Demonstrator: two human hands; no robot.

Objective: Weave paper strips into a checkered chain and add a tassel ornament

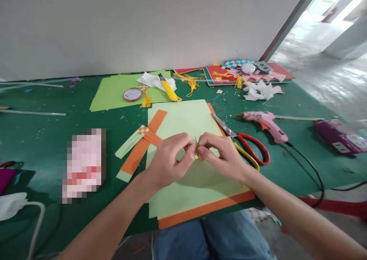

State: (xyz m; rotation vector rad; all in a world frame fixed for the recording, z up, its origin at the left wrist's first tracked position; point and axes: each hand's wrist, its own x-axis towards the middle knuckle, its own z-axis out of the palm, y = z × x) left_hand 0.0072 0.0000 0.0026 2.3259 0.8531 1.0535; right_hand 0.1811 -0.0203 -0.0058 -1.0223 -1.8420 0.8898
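Note:
My left hand (174, 155) and my right hand (222, 153) meet over a stack of pale green paper (183, 118) that has orange sheets under it. Both hands pinch a small piece of orange and green paper strips (197, 149), mostly hidden by the fingers. Left of my left hand lie an orange paper strip (132, 161) and a small woven piece (142, 130) with green and orange checks and loose strip ends. Close by my right hand, scissors (243, 141) with red and yellow handles rest partly on the paper.
A pink glue gun (266, 122) with a cord lies at the right, near a purple device (340, 135). A yellow utility knife (169, 87), a round tin (132, 94) and yellow tassels (191, 85) lie toward the wall. At the left sits a blurred-out pink object (84, 164).

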